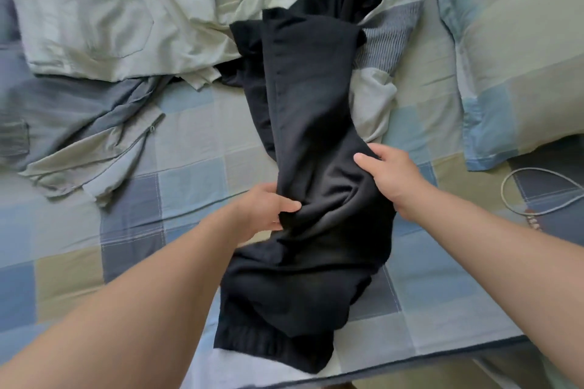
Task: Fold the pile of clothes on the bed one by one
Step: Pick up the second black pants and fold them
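A pair of black trousers [309,123] lies lengthwise down the middle of the checked bed, waistband near the front edge and legs running away from me. My left hand [265,210] pinches the cloth at its left side, thumb on top and fingers tucked under. My right hand [390,172] grips the right edge of the same trousers, fingers curled under the fabric. Between my hands the cloth is bunched and lifted a little. A pile of pale green and grey-blue clothes [104,22] lies at the back left.
The bed sheet [183,174] has blue, grey and olive squares. A pillow [518,50] in matching cloth sits at the right. A grey cable [537,193] loops beside it. More pale green and striped garments [379,50] lie under the trouser legs. The bed's front edge [442,354] runs below.
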`<act>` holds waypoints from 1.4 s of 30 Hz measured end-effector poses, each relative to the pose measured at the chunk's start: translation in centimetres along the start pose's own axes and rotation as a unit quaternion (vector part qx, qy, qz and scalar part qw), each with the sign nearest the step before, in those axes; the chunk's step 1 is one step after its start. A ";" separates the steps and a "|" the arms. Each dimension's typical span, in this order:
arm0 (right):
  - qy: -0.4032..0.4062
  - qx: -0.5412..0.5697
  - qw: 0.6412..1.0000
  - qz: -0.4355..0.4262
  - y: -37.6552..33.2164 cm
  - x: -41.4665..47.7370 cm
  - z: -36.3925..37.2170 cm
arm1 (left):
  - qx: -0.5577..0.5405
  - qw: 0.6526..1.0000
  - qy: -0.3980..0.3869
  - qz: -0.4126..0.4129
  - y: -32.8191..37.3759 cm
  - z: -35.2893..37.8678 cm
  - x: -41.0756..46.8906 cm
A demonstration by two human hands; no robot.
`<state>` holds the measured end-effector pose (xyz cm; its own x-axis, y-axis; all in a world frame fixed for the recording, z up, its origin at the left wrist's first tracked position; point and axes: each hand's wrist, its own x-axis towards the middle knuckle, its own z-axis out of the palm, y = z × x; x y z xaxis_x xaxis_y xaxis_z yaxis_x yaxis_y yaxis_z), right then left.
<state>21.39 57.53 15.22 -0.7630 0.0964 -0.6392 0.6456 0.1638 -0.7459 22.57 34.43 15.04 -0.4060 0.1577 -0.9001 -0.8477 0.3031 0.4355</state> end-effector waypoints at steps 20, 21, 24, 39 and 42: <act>-0.252 -0.290 0.866 -0.319 -43.0 -44.7 8.8 | 0.262 0.874 0.009 0.408 12.8 -15.4 -53.4; -0.240 -0.320 0.850 -0.342 -44.6 -46.4 10.1 | 0.279 0.863 -0.002 0.421 12.8 -16.6 -55.3; -0.200 -0.361 0.821 -0.395 -48.5 -50.8 13.4 | 0.304 0.838 -0.024 0.453 12.6 -20.6 -60.0; 0.001 -0.315 0.808 -0.497 -55.2 -53.9 19.9 | 0.338 0.840 0.181 0.384 8.0 -36.6 -76.7; 0.005 -0.299 0.822 -0.484 -55.0 -53.8 21.8 | 0.179 0.846 0.172 0.472 8.0 -35.8 -79.6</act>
<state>27.59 21.95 86.57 -0.9119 -0.3562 0.2038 -0.3941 0.6218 -0.6768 35.92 -9.34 89.77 -0.9719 0.2239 -0.0724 0.0424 0.4691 0.8821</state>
